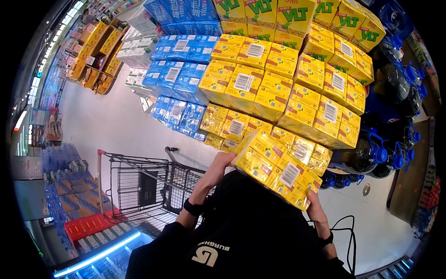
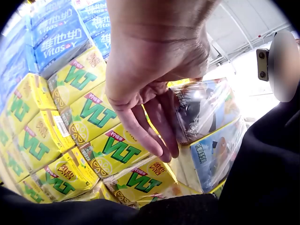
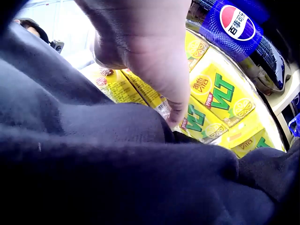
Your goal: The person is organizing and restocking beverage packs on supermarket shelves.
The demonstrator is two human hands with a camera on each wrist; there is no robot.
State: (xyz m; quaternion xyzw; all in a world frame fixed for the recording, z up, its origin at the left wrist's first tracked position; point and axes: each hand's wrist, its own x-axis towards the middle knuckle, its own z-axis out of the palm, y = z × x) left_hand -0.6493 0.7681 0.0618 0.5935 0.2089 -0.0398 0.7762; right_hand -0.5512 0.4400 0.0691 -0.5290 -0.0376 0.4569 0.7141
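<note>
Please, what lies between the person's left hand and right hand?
In the head view, a plastic-wrapped yellow drink-carton multipack lies between the left hand and the right hand, which hold it at opposite ends.

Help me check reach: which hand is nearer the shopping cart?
Left. The cart is left of the left hand; the right hand is farther, across the held yellow pack.

The yellow carton pack [image 1: 278,168] looks glossy, wrapped in clear plastic.
</note>
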